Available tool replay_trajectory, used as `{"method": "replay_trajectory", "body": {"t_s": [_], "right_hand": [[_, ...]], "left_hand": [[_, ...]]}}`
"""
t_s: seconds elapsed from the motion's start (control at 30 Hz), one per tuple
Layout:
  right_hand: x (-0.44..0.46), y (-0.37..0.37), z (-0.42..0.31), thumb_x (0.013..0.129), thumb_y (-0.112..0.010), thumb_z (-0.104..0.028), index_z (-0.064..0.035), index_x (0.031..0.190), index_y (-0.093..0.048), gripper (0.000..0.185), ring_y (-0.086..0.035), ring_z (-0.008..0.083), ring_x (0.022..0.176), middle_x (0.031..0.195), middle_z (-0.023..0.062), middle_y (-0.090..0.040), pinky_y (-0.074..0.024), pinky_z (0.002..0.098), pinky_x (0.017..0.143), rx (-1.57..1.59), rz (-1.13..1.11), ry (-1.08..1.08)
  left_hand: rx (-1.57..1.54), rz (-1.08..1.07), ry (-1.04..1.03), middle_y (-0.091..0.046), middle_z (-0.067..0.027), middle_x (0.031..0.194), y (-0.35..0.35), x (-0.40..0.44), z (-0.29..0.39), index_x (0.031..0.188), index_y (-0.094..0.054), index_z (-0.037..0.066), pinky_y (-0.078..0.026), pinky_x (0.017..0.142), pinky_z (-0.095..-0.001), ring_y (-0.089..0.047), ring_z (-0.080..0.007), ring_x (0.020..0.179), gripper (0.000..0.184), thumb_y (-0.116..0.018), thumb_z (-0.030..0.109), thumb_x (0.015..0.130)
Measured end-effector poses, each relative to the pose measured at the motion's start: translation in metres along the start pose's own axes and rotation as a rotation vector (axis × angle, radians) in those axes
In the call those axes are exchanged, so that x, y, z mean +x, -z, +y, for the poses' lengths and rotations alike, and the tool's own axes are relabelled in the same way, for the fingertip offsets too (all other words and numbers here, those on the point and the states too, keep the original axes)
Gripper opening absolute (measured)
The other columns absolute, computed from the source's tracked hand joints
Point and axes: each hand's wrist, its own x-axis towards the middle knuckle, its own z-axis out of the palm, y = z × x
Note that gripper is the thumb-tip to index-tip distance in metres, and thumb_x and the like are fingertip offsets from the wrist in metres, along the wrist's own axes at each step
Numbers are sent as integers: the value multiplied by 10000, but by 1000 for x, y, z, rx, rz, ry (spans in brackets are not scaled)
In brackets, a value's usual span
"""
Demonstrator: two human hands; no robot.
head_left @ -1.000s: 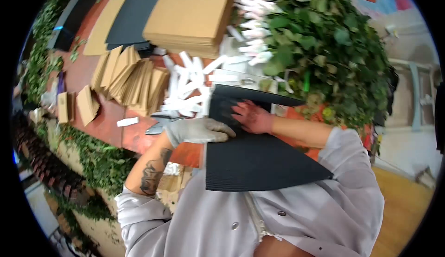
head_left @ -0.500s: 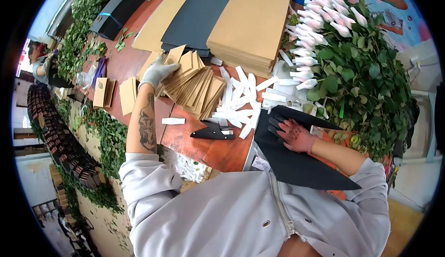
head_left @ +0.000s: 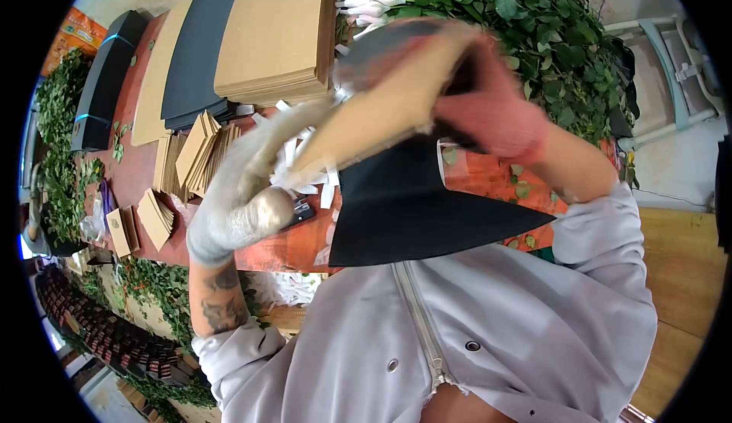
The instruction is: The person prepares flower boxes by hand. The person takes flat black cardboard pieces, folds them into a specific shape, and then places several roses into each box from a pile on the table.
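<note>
A brown cardboard piece (head_left: 381, 110), smeared by motion, is held up above the table between my two hands. My left hand (head_left: 248, 187), in a white glove, is curved round its lower left end, thumb on one side and fingers on the other. On its upper right end is my right hand (head_left: 496, 110), in a red glove with dark fingers, closed round the edge. Its fingertips are blurred. Below them a black sheet (head_left: 427, 221) with pointed corners lies at the table's front edge. White paper or foam sleeves (head_left: 329, 190) are partly hidden behind the cardboard.
Small folded cardboard pieces (head_left: 200, 156) stand at left. Behind are a large brown cardboard stack (head_left: 271, 30) and black sheets (head_left: 202, 42). Leafy stems (head_left: 526, 34) with white-sleeved flower heads (head_left: 374, 0) lie at the back right. A chair frame (head_left: 667, 80) stands at far right.
My left hand has left the small cardboard stack and come closer with a piece. My right hand has lifted off the black sheet to the cardboard. The view has shifted.
</note>
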Motion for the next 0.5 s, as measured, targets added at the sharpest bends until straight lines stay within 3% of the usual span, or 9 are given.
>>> {"method": "replay_trajectory", "body": {"t_s": [0.03, 0.1, 0.2, 0.23, 0.27, 0.33, 0.4, 0.43, 0.5], "right_hand": [[-8, 18, 4, 711, -728, -166, 0, 1202, -437, 595, -560, 261, 1003, 1081, 161, -562, -464, 365, 880, 115, 93, 51], [-13, 77, 12, 711, -730, -164, -10, 1179, -439, 572, -574, 303, 984, 1084, 161, -553, -513, 405, 815, 356, -64, -26], [-20, 51, 17, 738, -654, -252, -16, 1176, -461, 534, -541, 285, 1081, 1159, 170, -526, -447, 363, 908, -335, -429, -59], [-13, 29, 18, 757, -602, -337, -14, 1174, -479, 541, -523, 273, 1106, 1167, 171, -522, -397, 339, 958, -793, -566, 77], [-12, 10, 31, 776, -559, -362, -23, 1129, -517, 491, -527, 310, 1069, 1115, 181, -545, -393, 363, 951, -751, -585, 93], [3, -1, 31, 735, -632, -277, -45, 1018, -520, 382, -461, 291, 1154, 1255, 133, -482, -378, 344, 965, -803, -728, -143], [9, -3, 33, 739, -603, -257, -2, 878, -579, 292, -577, 311, 878, 864, 171, -599, -448, 372, 794, -685, -596, -160], [7, -1, 42, 712, -630, -230, -4, 787, -571, 246, -582, 308, 755, 732, 151, -574, -448, 383, 714, -753, -462, 103], [14, 9, 37, 710, -636, -234, -10, 766, -568, 240, -579, 311, 719, 686, 146, -558, -447, 387, 698, -678, -370, 139]], "left_hand": [[89, 48, 9, -440, -188, 1312, -10, 2, 5, 1271, -412, -68, -229, 1069, -381, -388, -266, 1251, 919, -688, 550, 649], [-45, 143, 11, -472, -186, 1287, 2, -30, -43, 1263, -445, -42, -261, 1056, -405, -416, -288, 1235, 861, -720, 474, 630], [201, -176, 282, -508, -164, 1257, -36, -30, -79, 1237, -467, -41, -345, 1002, -345, -474, -249, 1187, 692, -690, 207, 631], [209, -203, 186, -525, -170, 1234, -44, -33, -114, 1217, -483, -37, -353, 997, -350, -484, -275, 1177, 632, -669, 159, 646], [274, -222, 143, -572, -168, 1170, -54, -27, -123, 1167, -539, -20, -369, 990, -349, -514, -292, 1141, 501, -629, 125, 697], [116, -237, 176, -614, -159, 1097, -64, -29, -155, 1112, -587, -4, -407, 953, -338, -555, -290, 1085, 371, -606, 103, 758], [163, -213, 130, -621, -153, 1085, -65, -29, -157, 1097, -600, 3, -425, 929, -332, -573, -279, 1057, 341, -602, 104, 771], [213, -202, 86, -629, -147, 1074, -66, -30, -158, 1082, -612, 10, -444, 905, -327, -591, -268, 1029, 313, -599, 104, 784], [242, -199, 95, -629, -144, 1076, -66, -30, -163, 1086, -610, 14, -451, 893, -328, -593, -265, 1023, 317, -603, 121, 788]]}}
